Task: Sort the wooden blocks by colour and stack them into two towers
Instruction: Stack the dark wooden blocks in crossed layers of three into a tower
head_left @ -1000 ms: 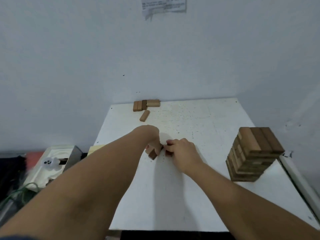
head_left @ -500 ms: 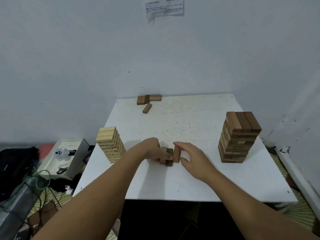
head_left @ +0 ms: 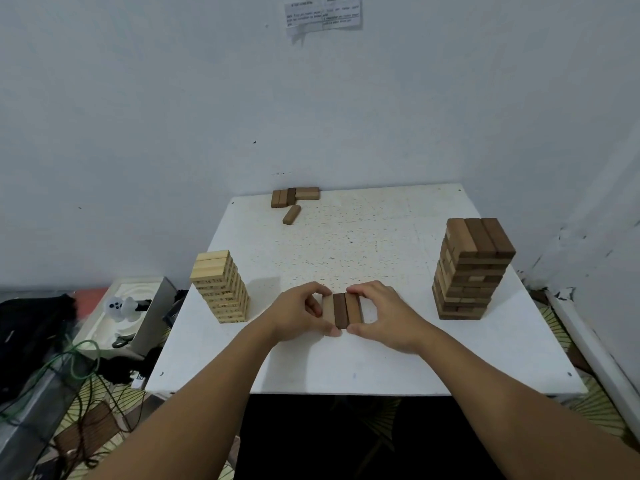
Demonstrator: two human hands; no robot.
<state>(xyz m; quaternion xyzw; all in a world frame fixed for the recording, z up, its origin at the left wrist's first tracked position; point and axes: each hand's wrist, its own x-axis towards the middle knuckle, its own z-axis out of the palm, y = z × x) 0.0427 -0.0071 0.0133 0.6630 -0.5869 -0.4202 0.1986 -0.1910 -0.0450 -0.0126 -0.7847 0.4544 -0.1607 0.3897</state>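
Where hands (head_left: 301,315) meet, three blocks (head_left: 343,309) between.

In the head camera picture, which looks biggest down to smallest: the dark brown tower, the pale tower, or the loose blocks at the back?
1. Dark brown wooden block tower
2. Pale wooden block tower
3. Loose brown wooden blocks by the wall, though they lie farther off.

White table (head_left: 346,368) against pale wall (head_left: 138,116)

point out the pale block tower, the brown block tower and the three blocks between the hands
pale block tower (head_left: 221,289): head view, on its front right face, mid height.
brown block tower (head_left: 467,282): head view, on its front face, mid height.
three blocks (head_left: 341,310): head view, on the top of the dark middle block.
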